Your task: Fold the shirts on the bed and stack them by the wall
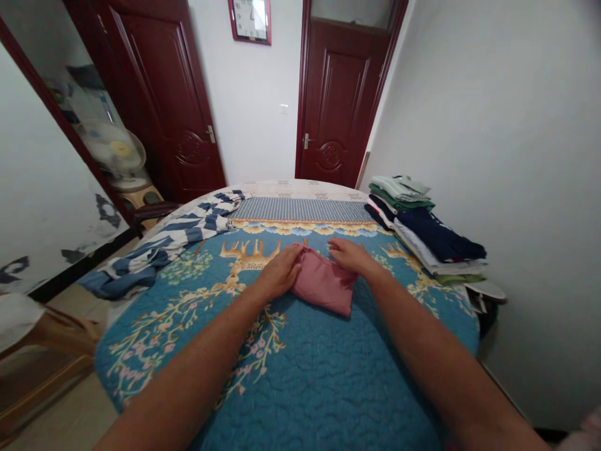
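A pink garment [323, 287], folded into a small flat bundle, lies on the blue patterned cover in front of me. My left hand [284, 269] is closed on its left edge, with the fingertips near the far left corner. Over the far right edge of the bundle is my right hand [348, 255], its fingers slightly bent and apart. Whether the right fingertips touch the cloth I cannot tell.
A blue quilted cover [319, 376] with deer and blossoms lies over the round-ended table. Folded clothes [436, 235] are stacked at the right by the wall. A rumpled blue-and-white striped cloth [173, 235] lies along the left edge. A wooden stool [51, 341] stands at the lower left.
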Tool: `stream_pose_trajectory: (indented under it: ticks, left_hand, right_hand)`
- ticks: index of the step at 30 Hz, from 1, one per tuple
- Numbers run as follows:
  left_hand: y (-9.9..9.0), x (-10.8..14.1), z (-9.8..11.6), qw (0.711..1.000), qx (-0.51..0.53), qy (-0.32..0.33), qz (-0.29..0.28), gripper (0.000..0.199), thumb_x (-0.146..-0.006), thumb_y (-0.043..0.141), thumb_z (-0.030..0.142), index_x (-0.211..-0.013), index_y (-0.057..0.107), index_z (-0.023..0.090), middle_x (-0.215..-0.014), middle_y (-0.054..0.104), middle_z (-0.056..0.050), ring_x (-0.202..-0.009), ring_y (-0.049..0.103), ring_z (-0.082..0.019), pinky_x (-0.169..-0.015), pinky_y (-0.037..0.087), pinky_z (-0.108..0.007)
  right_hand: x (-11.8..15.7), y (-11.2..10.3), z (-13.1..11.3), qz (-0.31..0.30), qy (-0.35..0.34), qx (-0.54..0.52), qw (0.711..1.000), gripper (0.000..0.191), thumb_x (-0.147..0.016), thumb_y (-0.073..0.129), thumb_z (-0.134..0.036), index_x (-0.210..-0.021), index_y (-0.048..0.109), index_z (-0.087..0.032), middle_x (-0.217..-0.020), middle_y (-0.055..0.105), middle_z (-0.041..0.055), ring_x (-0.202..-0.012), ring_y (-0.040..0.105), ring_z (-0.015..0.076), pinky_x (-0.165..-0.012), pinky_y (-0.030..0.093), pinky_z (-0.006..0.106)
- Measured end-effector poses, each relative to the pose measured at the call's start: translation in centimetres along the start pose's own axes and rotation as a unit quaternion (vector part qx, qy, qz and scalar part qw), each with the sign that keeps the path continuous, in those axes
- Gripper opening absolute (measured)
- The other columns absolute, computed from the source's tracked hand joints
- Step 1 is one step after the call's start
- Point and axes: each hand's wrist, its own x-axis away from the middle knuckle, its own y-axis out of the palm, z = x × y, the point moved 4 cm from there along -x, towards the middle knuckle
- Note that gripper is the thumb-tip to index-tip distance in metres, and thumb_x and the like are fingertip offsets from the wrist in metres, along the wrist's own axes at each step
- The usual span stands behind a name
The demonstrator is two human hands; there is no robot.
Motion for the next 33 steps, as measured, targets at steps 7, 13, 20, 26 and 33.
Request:
stream_pose_trajectory:
  ticks: [7, 13, 20, 26, 33]
  left_hand:
    - [2.3, 0.0, -2.0, 0.987, -0.126, -0.09, -0.03, 0.064, -0.107, 0.048, 0.047, -0.164, 0.046, 0.018, -0.169, 0.049, -0.019, -0.161, 0.039, -0.038, -0.131, 0.027, -0.058]
    - [3.2, 0.8, -2.6, 0.971, -0.198, -0.136, -0.013, 0.067, -0.109, 0.041, 0.048, -0.164, 0.046, 0.01, -0.169, 0.048, -0.023, -0.159, 0.04, -0.04, -0.131, 0.028, -0.058]
    - [-0.4, 1.7, -4.4, 0.968, -0.092, -0.202, 0.114, 0.065, -0.109, 0.039, 0.038, -0.164, 0.042, 0.004, -0.153, 0.064, -0.025, -0.145, 0.06, -0.034, -0.121, 0.044, -0.046]
    - [-2.2, 2.3, -5.3, 0.965, -0.067, -0.249, 0.044, 0.07, -0.102, 0.053, 0.051, -0.158, 0.054, 0.009, -0.123, 0.081, -0.017, -0.118, 0.074, -0.033, -0.104, 0.054, -0.041]
    - [-2.2, 2.4, -3.9, 0.971, -0.053, -0.234, -0.004, 0.064, -0.095, 0.062, 0.054, -0.143, 0.068, 0.013, -0.12, 0.08, -0.017, -0.108, 0.076, -0.033, -0.091, 0.054, -0.037]
  right_hand:
    - [6.2, 4.8, -1.0, -0.015, -0.116, 0.136, 0.984, 0.06, -0.107, 0.054, -0.048, -0.16, 0.054, -0.02, -0.168, 0.049, 0.0182, -0.159, 0.04, 0.0382, -0.131, 0.025, 0.063]
    - [4.9, 3.7, 2.6, 0.058, -0.089, -0.031, 0.994, 0.062, -0.109, 0.038, -0.054, -0.156, 0.061, -0.022, -0.162, 0.058, 0.0134, -0.152, 0.052, 0.0306, -0.13, 0.035, 0.054]
    - [4.4, -0.7, 9.1, 0.124, 0.064, -0.139, 0.981, 0.053, -0.103, 0.042, -0.046, -0.13, 0.077, -0.017, -0.119, 0.081, 0.0138, -0.109, 0.076, 0.0289, -0.103, 0.057, 0.045]
    - [4.8, 0.7, 6.4, 0.063, -0.041, -0.068, 0.995, 0.047, -0.103, 0.051, -0.048, -0.131, 0.076, -0.021, -0.134, 0.077, 0.0122, -0.125, 0.071, 0.0291, -0.113, 0.051, 0.044]
    - [5.6, 1.2, 3.6, -0.004, -0.111, -0.011, 0.994, 0.042, -0.1, 0.061, -0.047, -0.129, 0.073, -0.019, -0.129, 0.077, 0.014, -0.119, 0.07, 0.0292, -0.106, 0.051, 0.042]
